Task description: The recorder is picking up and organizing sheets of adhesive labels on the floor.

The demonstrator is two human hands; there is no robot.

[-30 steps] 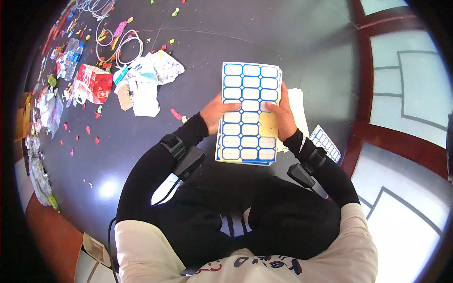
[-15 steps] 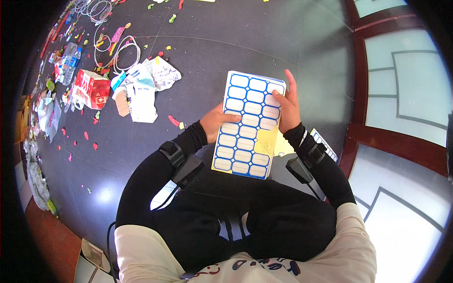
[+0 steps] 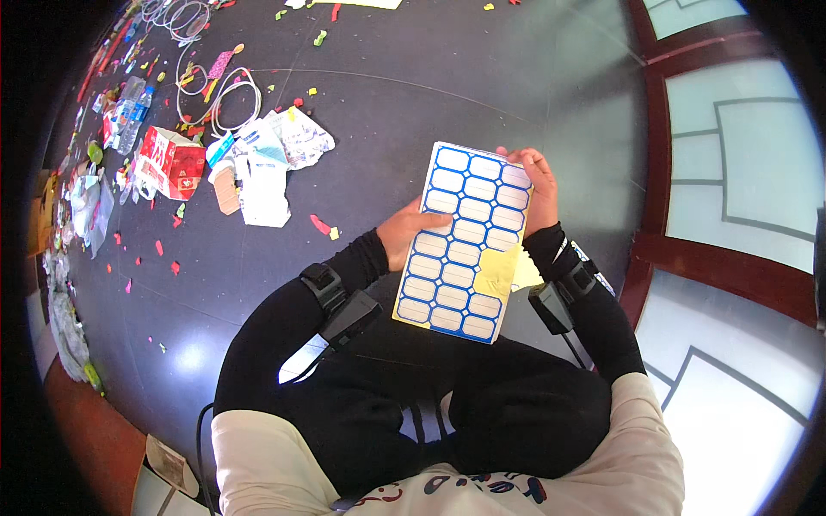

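Two bare hands of ours are at a stack of blue-bordered label sheets (image 3: 465,232), which sits tilted in front of our folded legs (image 3: 525,404), its top edge leaning to the right. Our left hand (image 3: 403,239) pinches the stack's left edge, the thumb lying flat over the printed grid and the other fingers tucked behind, where we cannot see them. Our right hand (image 3: 541,193) is at the upper right corner with its fingers bent close against the edge; we cannot tell whether they pinch any sheet. Near the lower right of the top sheet we see a bare yellow patch (image 3: 495,271) breaking the grid. Just beside the stack, partly hidden by it and by our right sleeve, yellow paper (image 3: 527,271) shows. Well apart on our left, the dark floor (image 3: 258,258) carries a red-and-white carton (image 3: 176,163), a flattened white paper package (image 3: 265,193), a clear plastic bottle (image 3: 132,129), a looped white cable (image 3: 258,101) and many colored scraps. On our right stand frosted panels (image 3: 748,155) in a reddish-brown frame (image 3: 714,267).
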